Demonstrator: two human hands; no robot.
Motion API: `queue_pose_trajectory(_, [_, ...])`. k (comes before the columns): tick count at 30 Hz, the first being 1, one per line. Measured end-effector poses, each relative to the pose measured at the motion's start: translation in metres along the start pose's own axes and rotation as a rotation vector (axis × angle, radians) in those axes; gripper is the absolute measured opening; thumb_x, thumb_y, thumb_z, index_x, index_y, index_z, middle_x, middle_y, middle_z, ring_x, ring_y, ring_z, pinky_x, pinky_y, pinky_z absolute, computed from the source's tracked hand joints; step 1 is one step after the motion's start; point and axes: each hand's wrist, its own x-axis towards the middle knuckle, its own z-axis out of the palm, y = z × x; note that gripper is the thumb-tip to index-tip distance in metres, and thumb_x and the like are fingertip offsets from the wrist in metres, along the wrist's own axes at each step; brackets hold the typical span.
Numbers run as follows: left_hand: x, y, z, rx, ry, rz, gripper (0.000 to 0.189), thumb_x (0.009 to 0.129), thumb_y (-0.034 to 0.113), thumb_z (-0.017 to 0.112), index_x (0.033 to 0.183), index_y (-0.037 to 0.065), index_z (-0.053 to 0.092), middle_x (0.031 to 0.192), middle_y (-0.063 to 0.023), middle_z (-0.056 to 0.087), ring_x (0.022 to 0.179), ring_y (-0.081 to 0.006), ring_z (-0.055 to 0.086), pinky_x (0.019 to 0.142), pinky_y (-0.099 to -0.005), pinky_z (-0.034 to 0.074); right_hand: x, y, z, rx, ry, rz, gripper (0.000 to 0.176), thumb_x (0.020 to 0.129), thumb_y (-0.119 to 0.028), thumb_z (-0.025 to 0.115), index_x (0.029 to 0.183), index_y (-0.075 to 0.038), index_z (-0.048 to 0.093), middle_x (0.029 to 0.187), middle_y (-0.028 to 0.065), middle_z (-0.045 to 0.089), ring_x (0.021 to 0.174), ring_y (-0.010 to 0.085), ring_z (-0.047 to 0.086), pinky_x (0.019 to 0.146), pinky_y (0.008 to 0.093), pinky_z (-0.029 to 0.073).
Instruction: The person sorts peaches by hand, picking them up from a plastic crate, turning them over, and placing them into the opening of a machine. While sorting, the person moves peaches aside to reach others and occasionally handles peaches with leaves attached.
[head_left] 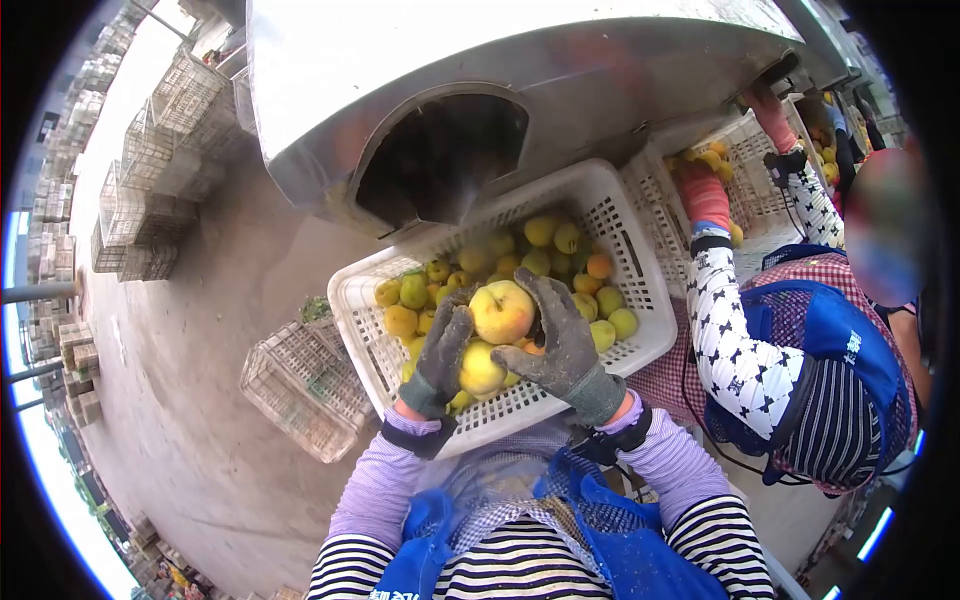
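My left hand (442,352) and my right hand (560,345), both in dark dirty gloves, are cupped over a white plastic crate (638,255) of yellow and green fruit. Between them is a yellow fruit with a reddish blush (502,312), touched by the fingers of both. Another yellow fruit (482,367) sits just below it, between the palms. An orange bit of fruit shows beside my right palm. Several round fruits lie around the hands in the crate, which stands below the round opening (442,155) of a metal machine (600,85).
An empty crate (308,388) lies on the floor at the left, with stacked crates (160,170) farther back. To the right, a co-worker in a blue vest (825,330) reaches with red-gloved hands toward another fruit crate (760,180) beside the machine.
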Motion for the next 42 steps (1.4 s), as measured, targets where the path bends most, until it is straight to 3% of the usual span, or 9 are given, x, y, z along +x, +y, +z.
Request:
queue_pose_trajectory(6, [0.038, 0.054, 0.005, -0.142, 0.155, 0.050, 0.045, 0.105, 0.025, 0.041, 0.141, -0.003, 0.043, 0.125, -0.0161, 0.061, 0.112, -0.0239, 0.060, 0.098, -0.0358, 0.048, 0.075, -0.023, 0.009, -0.335, 0.231, -0.319, 0.086, 0.065, -0.033, 0.086, 0.135, -0.001, 0.050, 0.119, 0.0215, 0.057, 0.105, 0.0386, 0.061, 0.086, 0.0438, 0.055])
queue_pose_trajectory(11, [0.012, 0.016, -0.035, 0.550, 0.202, 0.261, 0.043, 0.106, 0.020, 0.041, 0.141, -0.003, 0.044, 0.122, -0.0158, 0.063, 0.110, -0.0213, 0.063, 0.089, -0.0323, 0.054, 0.136, 0.016, 0.056, -0.509, 0.289, -0.152, 0.071, 0.064, -0.048, 0.084, 0.117, -0.010, 0.058, 0.106, 0.0150, 0.063, 0.094, 0.0361, 0.064, 0.074, 0.0477, 0.053])
queue_pose_trajectory(14, [-0.005, 0.017, -0.032, 0.599, 0.189, 0.219, 0.042, 0.105, 0.021, 0.043, 0.138, -0.004, 0.047, 0.120, -0.0171, 0.064, 0.109, -0.0229, 0.064, 0.092, -0.0336, 0.054, 0.141, 0.018, 0.062, -0.659, 0.417, -0.345, 0.081, 0.066, -0.060, 0.081, 0.122, -0.006, 0.057, 0.102, 0.0154, 0.066, 0.087, 0.0359, 0.067, 0.071, 0.0449, 0.057])
queue_pose_trajectory(17, [-0.018, 0.005, -0.043, 0.638, 0.215, 0.309, 0.043, 0.106, 0.024, 0.042, 0.137, -0.005, 0.047, 0.118, -0.0175, 0.065, 0.106, -0.0241, 0.065, 0.092, -0.0356, 0.055, 0.138, 0.002, 0.065, -0.636, 0.331, -0.263, 0.071, 0.071, -0.052, 0.080, 0.120, -0.006, 0.059, 0.105, 0.0166, 0.065, 0.090, 0.0363, 0.067, 0.073, 0.0448, 0.057])
queue_pose_trajectory(23, [-0.002, 0.014, -0.027, -0.204, 0.356, -0.034, 0.042, 0.105, 0.023, 0.043, 0.138, -0.003, 0.046, 0.119, -0.0189, 0.064, 0.109, -0.0271, 0.064, 0.093, -0.0387, 0.056, 0.196, 0.012, 0.061, -0.539, 0.338, -0.435, 0.048, 0.079, -0.031, 0.078, 0.114, -0.004, 0.061, 0.098, 0.0123, 0.063, 0.089, 0.0331, 0.063, 0.074, 0.0448, 0.053])
queue_pose_trajectory(25, [-0.001, 0.021, -0.029, 0.330, 0.258, 0.048, 0.041, 0.105, 0.024, 0.043, 0.137, -0.002, 0.046, 0.127, -0.0182, 0.059, 0.115, -0.0268, 0.060, 0.097, -0.0383, 0.054, 0.199, 0.012, 0.050, -0.463, 0.152, -0.315, 0.048, 0.077, -0.031, 0.079, 0.112, -0.004, 0.061, 0.098, 0.0119, 0.061, 0.088, 0.0324, 0.061, 0.074, 0.0446, 0.052])
queue_pose_trajectory(30, [-0.008, 0.018, -0.033, -0.013, 0.232, 0.010, 0.044, 0.103, 0.028, 0.051, 0.137, 0.000, 0.046, 0.129, -0.0162, 0.058, 0.119, -0.0275, 0.058, 0.102, -0.0424, 0.050, 0.119, -0.038, 0.015, -0.141, -0.119, -0.373, 0.080, 0.068, -0.045, 0.084, 0.132, -0.007, 0.055, 0.118, 0.0164, 0.057, 0.096, 0.0330, 0.061, 0.083, 0.0439, 0.052])
queue_pose_trajectory(34, [-0.002, 0.047, -0.008, -0.635, 0.240, -0.221, 0.047, 0.102, 0.036, 0.052, 0.135, 0.002, 0.048, 0.124, -0.0145, 0.061, 0.114, -0.0267, 0.060, 0.101, -0.0443, 0.050, 0.056, -0.025, 0.025, -0.553, -0.225, -0.420, 0.095, 0.066, -0.049, 0.084, 0.141, -0.005, 0.046, 0.130, 0.0205, 0.052, 0.115, 0.0383, 0.056, 0.095, 0.0432, 0.050])
queue_pose_trajectory(42, [0.022, 0.026, -0.009, -0.047, 0.353, -0.082, 0.042, 0.103, 0.035, 0.051, 0.128, 0.000, 0.054, 0.120, -0.0146, 0.061, 0.108, -0.0249, 0.063, 0.089, -0.0375, 0.054, 0.060, -0.032, 0.007, -0.189, -0.224, -0.242, 0.099, 0.064, -0.036, 0.089, 0.145, -0.004, 0.042, 0.133, 0.0222, 0.051, 0.122, 0.0391, 0.052, 0.102, 0.0445, 0.046])
